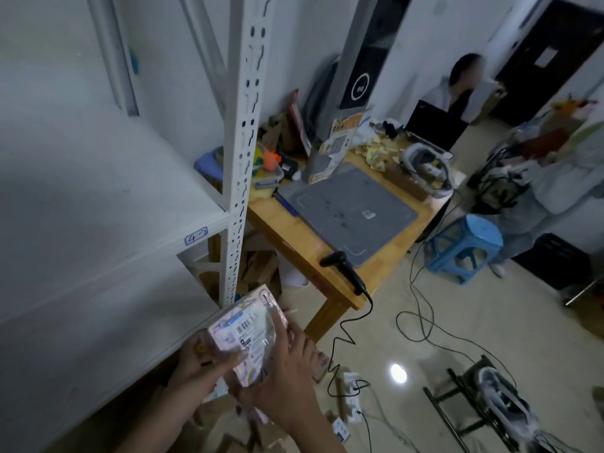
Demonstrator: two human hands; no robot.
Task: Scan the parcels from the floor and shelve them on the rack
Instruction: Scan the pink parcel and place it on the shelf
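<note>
A small pinkish parcel [249, 331] in clear wrap, with a barcode label facing up, is held in front of the white rack [236, 152]. My left hand [202, 362] grips its left side, thumb across the top. My right hand [281, 367] holds its right and lower edge, fingers curled round it. A black handheld scanner [343, 269] lies at the near edge of the wooden table [294, 233], its cable trailing to the floor. More cardboard parcels [248, 436] lie on the floor below my arms.
The rack's white shelves [98, 197] fill the left. A grey mat [353, 207], a tall grey device [346, 93] and clutter sit on the table. A blue stool [464, 246], cables, a power strip [353, 397] and a black frame [474, 407] occupy the floor. A person sits behind.
</note>
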